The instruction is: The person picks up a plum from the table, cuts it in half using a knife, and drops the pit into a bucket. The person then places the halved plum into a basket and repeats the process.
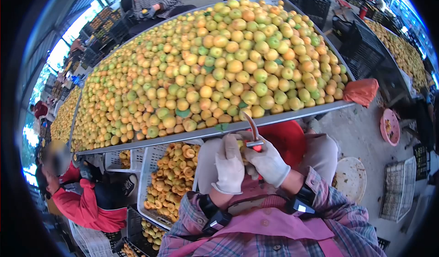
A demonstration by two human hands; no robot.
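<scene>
My left hand (227, 165), in a whitish glove, is closed in front of my lap. Its fingers curl round an apricot (240, 143), of which only a small yellow-green part shows. Right beside it, my gloved right hand (269, 161) grips a hooked knife (252, 128) by its red handle. The curved blade points up and away from me, towards the table edge. Just beyond both hands, a big heap of yellow, orange and green apricots (219, 69) lies on a metal-rimmed table (292, 116). Where blade and fruit meet, if they do, is hidden by my fingers.
A white crate (149, 165) of halved apricots (171, 184) stands at my left. Under the table edge sits a red basin (286, 140). A co-worker in a red jacket (87, 206) is at the left; another person (155, 3) sits across. An orange bag (361, 91) lies at the table corner.
</scene>
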